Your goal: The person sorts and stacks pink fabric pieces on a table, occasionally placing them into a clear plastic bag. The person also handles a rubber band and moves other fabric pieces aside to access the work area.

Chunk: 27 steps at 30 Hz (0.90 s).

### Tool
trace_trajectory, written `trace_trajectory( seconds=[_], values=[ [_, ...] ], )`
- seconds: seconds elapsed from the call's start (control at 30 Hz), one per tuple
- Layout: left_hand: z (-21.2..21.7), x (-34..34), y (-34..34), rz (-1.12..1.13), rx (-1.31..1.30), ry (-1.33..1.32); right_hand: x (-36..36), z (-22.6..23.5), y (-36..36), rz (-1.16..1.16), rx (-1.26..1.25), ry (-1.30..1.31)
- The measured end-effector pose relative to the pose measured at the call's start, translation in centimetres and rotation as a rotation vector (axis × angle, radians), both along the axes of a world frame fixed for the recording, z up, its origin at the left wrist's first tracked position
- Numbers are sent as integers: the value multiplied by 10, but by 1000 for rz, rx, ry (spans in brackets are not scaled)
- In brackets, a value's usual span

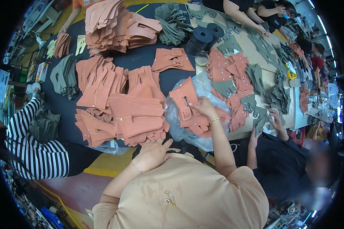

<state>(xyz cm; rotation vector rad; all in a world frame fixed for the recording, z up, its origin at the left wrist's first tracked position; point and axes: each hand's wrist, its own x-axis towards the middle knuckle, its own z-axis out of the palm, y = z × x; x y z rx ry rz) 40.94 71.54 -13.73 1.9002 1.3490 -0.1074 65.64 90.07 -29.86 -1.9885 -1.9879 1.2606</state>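
My right hand (205, 108) grips the edge of a salmon buckled shoe upper (182, 96), fingers closed on its right side. The piece is tilted over a clear plastic bag (172, 128), with more salmon pieces lying in the bag beneath it. My left hand (153, 154) rests at the table's near edge, fingers spread and holding nothing. Just beyond it is a big stack of salmon cut pieces (135, 114), some bundles tied with thin bands. Another buckled salmon upper (172, 60) lies flat on the dark table (116, 60) farther back.
Grey-green stacks (65, 78) stand at the left, near a person in striped sleeves (23, 118). Two black spools (200, 38) and a tape roll (201, 59) are behind the bag. Salmon pieces (233, 76) and green buckled pieces spread rightward, where a person in black (283, 164) handles some.
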Motion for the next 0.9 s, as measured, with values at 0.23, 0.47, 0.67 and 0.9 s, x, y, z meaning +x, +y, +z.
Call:
trace_trajectory(
  seconds=[0.23, 0.47, 0.67, 0.9],
  values=[
    [0, 3, 1, 16, -25, 2, -5, 15, -3, 37, 43, -66],
    [-3, 2, 3, 4, -27, 11, -17, 21, 3, 59, -38, -31],
    [-4, 1, 2, -5, 22, 4, -19, 34, 1, 103, -22, -20],
    [-2, -1, 0, 18, -9, 12, -10, 10, -5, -196, -114, 152]
  ],
)
